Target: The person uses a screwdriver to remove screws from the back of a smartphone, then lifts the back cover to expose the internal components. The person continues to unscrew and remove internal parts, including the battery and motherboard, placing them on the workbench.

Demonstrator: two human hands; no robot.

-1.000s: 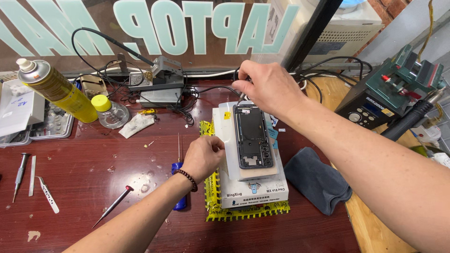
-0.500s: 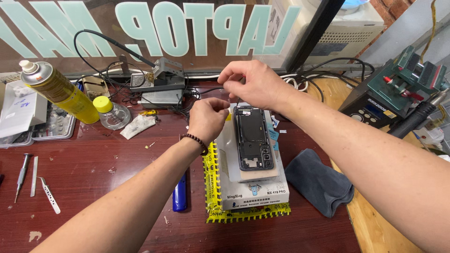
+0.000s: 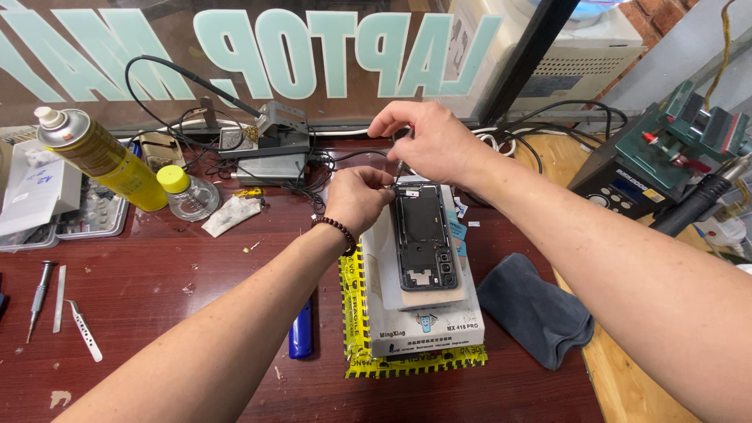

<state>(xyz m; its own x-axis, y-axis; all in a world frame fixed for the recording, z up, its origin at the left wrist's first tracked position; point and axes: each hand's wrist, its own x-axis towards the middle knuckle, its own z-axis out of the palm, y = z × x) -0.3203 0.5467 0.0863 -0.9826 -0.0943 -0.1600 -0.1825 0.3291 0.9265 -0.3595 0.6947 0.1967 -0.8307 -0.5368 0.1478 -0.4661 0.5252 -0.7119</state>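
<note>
An opened black phone (image 3: 423, 239) lies back-up on a white box-shaped pad (image 3: 427, 325), which rests on a block wrapped in yellow tape (image 3: 354, 309). My left hand (image 3: 359, 197) pinches the phone's top left corner. My right hand (image 3: 429, 139) is above the phone's top edge. Its fingers are closed on a thin metal tool (image 3: 399, 166), whose tip points down at that edge.
A blue pen-shaped tool (image 3: 300, 333) lies left of the pad and a grey cloth (image 3: 536, 309) right of it. A yellow spray can (image 3: 102, 157), a small yellow-capped bottle (image 3: 188, 194), tweezers (image 3: 83, 330) and a parts tray (image 3: 94, 210) sit left. A soldering station (image 3: 627, 180) stands right.
My left hand has moved up from beside the blue tool to the phone's top left corner. My right hand has stayed at the phone's top edge with the thin tool.
</note>
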